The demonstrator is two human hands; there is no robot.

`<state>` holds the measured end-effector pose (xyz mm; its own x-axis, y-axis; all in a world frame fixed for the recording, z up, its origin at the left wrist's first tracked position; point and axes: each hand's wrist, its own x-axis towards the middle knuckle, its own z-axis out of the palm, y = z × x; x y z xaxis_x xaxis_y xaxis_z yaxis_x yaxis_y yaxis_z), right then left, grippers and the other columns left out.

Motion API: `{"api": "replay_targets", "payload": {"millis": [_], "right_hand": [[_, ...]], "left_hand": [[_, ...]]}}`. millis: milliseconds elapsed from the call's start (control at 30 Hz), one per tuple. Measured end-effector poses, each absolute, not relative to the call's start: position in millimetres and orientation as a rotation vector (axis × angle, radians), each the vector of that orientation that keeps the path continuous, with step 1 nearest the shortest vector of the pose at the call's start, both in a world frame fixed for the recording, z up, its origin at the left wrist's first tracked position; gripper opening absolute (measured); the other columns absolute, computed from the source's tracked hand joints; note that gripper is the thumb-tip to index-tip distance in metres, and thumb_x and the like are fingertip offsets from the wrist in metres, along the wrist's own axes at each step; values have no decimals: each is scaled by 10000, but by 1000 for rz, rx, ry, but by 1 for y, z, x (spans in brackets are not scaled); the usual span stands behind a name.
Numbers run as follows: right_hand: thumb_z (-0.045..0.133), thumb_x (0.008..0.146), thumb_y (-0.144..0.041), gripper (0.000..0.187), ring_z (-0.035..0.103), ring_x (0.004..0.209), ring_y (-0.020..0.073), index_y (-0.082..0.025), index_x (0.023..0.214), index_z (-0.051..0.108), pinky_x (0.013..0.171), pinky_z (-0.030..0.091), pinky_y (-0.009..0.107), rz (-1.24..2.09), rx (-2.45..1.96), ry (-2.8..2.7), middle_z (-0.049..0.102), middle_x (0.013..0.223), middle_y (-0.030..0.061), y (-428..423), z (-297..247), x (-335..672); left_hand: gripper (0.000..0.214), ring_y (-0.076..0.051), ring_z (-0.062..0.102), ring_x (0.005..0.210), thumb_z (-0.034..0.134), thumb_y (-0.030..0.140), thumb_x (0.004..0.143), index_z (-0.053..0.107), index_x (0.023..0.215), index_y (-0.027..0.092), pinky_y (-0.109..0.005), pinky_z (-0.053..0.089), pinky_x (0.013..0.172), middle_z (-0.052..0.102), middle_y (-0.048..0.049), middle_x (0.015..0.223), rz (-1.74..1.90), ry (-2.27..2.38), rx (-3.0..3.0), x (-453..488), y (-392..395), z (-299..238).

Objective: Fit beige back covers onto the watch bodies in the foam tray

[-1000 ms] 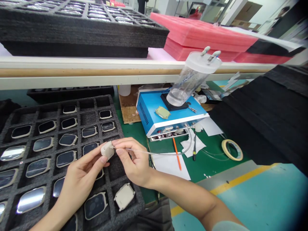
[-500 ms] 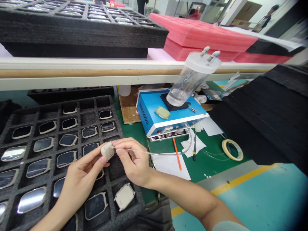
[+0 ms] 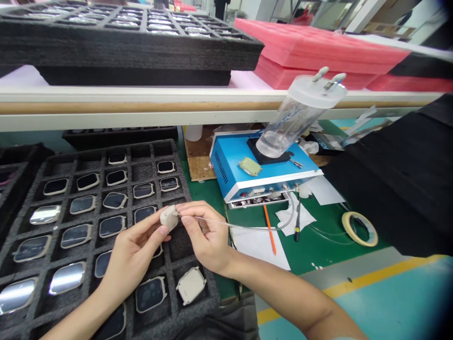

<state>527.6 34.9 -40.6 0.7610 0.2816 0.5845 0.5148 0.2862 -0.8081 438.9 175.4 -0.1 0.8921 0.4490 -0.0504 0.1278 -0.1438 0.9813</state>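
Observation:
My left hand pinches a small beige watch case between thumb and fingers, above a black foam tray. Right beside it, my right hand is closed on the end of a thin clear tube, whose tip touches the case. The tube runs right to a blue box on the green mat. Another beige case lies back-up in a tray pocket below my hands. Several pockets hold cases with dark glass faces.
A clear plastic cylinder leans on the blue box, next to a small beige part. An orange pen, white papers and a tape roll lie on the mat. Black foam stands right. A shelf above carries black and pink foam.
My hands keep the same grip on the case and tube. The view has shifted a little, so everything sits slightly further right in the picture.

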Motion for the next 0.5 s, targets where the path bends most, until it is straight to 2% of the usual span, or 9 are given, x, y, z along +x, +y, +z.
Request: {"api": "replay_targets", "payload": {"millis": [500], "right_hand": [[610,1002,-211,121,775,962,195,-239,981,726,866,653,361,-187,-1314,-736,794,991,74,36,-40,528]], "left_hand": [[515,-345,798,1055,857,531,787,821,1194,217,-394,702,807,771,-101,1280,279,435,1722,437,177,1]]}}
